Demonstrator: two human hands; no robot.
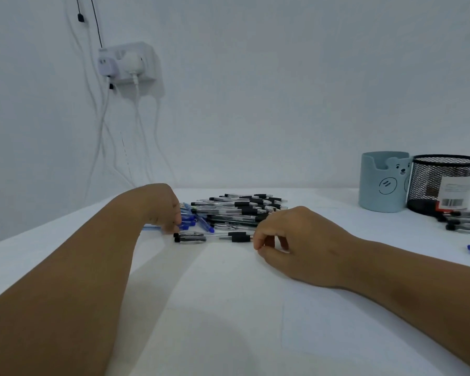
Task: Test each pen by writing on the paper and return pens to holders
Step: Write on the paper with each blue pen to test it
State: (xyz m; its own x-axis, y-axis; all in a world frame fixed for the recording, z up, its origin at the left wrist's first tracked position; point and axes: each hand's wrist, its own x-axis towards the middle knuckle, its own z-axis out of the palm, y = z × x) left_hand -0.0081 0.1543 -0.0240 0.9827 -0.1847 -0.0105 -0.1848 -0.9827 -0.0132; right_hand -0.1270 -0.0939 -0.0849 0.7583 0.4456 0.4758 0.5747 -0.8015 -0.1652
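Pens [236, 210] heaped between hands, holders [383, 183] right

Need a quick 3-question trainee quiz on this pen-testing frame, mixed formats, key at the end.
1. True or false: the black mesh holder stands right of the blue bear holder.
2. Which hand is at the blue pens? A left B right
3. Fill in: the pile of black pens lies ___ the two hands.

Key: 1 true. 2 A, the left hand. 3 between; the right hand is at its near right end.
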